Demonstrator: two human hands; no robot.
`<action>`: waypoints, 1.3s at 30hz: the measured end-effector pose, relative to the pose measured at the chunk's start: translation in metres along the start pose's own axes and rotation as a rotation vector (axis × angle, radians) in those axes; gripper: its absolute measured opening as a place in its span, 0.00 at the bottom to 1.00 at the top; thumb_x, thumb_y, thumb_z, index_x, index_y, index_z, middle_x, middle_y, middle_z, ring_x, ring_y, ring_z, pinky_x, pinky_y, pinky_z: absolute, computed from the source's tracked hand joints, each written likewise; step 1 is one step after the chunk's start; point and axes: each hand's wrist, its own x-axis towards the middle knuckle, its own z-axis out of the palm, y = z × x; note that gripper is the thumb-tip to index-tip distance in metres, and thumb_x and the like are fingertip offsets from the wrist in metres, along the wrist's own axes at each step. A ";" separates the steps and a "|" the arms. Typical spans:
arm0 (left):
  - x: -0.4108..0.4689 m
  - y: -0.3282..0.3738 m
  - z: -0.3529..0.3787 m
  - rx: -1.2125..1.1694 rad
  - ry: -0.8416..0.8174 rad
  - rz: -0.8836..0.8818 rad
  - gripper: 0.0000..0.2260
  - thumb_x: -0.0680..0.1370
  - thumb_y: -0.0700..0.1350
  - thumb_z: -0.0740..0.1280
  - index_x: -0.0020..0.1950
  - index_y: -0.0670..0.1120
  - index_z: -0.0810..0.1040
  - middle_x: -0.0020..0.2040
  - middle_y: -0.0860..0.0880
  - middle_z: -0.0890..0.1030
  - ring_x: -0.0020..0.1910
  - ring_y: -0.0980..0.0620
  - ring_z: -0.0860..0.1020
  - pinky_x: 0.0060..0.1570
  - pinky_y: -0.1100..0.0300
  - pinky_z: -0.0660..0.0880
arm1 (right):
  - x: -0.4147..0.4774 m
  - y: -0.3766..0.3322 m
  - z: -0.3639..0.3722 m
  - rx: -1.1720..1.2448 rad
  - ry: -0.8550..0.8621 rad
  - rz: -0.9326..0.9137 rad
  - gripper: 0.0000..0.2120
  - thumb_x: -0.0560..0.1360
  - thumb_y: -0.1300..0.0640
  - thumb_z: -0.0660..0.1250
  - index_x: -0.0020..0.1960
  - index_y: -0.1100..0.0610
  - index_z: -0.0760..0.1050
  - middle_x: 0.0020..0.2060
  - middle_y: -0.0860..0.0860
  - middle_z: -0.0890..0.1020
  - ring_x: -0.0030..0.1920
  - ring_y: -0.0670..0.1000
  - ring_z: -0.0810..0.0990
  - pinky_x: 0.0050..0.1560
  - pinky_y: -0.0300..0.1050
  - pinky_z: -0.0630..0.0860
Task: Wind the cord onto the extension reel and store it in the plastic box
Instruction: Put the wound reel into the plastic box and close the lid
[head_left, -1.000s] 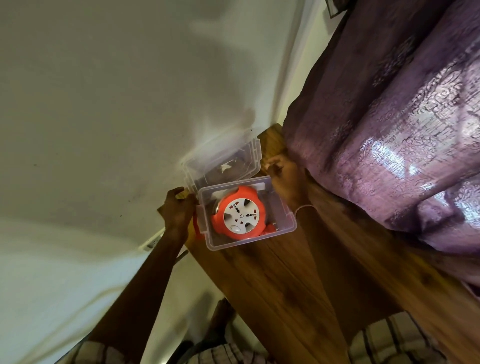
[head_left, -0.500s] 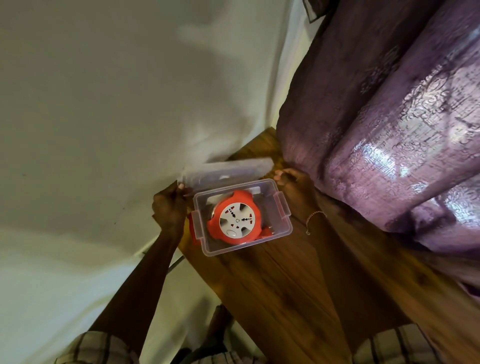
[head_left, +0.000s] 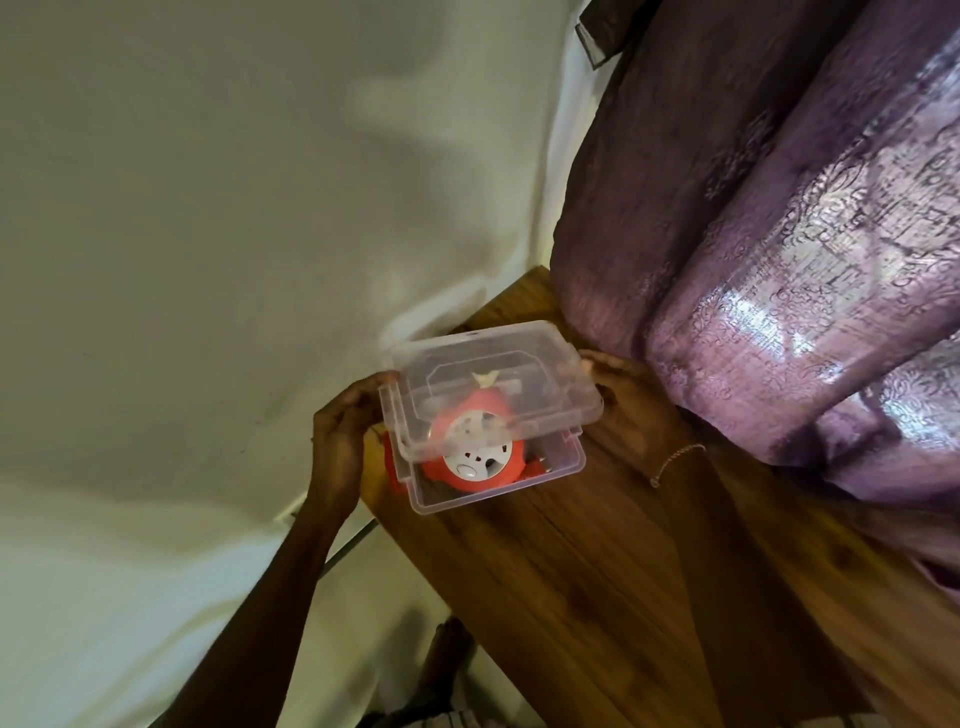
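An orange extension reel (head_left: 480, 470) with a white socket face lies inside a clear plastic box (head_left: 498, 488) on a wooden table (head_left: 597, 571). A clear lid (head_left: 488, 384) hovers tilted over the box, covering its far half. My left hand (head_left: 343, 431) grips the lid's left edge. My right hand (head_left: 618, 384) holds the lid's right edge, its fingers partly hidden behind the plastic. The cord is not visible outside the box.
A purple curtain (head_left: 779, 234) hangs right behind the box and my right hand. A pale wall (head_left: 208, 208) runs along the table's left edge. The red clip of the box (head_left: 390, 470) sticks out on its left side.
Both hands have brought the lid from behind the box forward and down over it. The lid now covers most of the reel.
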 end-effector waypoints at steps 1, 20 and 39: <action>-0.008 -0.005 -0.005 -0.037 -0.012 -0.027 0.14 0.84 0.38 0.59 0.62 0.36 0.82 0.58 0.41 0.86 0.58 0.42 0.84 0.58 0.51 0.83 | -0.006 0.004 -0.007 -0.062 -0.047 0.012 0.10 0.82 0.65 0.63 0.60 0.58 0.79 0.60 0.61 0.83 0.54 0.57 0.85 0.52 0.51 0.85; -0.041 -0.020 0.015 0.580 0.096 -0.094 0.10 0.78 0.41 0.75 0.55 0.37 0.84 0.51 0.39 0.87 0.45 0.40 0.85 0.44 0.58 0.75 | -0.009 0.045 0.001 -0.582 0.191 -0.054 0.11 0.80 0.63 0.66 0.59 0.57 0.83 0.54 0.57 0.86 0.53 0.55 0.84 0.60 0.59 0.81; -0.021 -0.024 0.018 0.394 0.080 -0.417 0.16 0.79 0.36 0.72 0.67 0.39 0.81 0.58 0.39 0.85 0.41 0.48 0.82 0.35 0.66 0.76 | 0.001 0.057 -0.001 -0.637 0.217 -0.047 0.09 0.79 0.63 0.69 0.54 0.54 0.85 0.44 0.47 0.85 0.43 0.49 0.84 0.44 0.50 0.85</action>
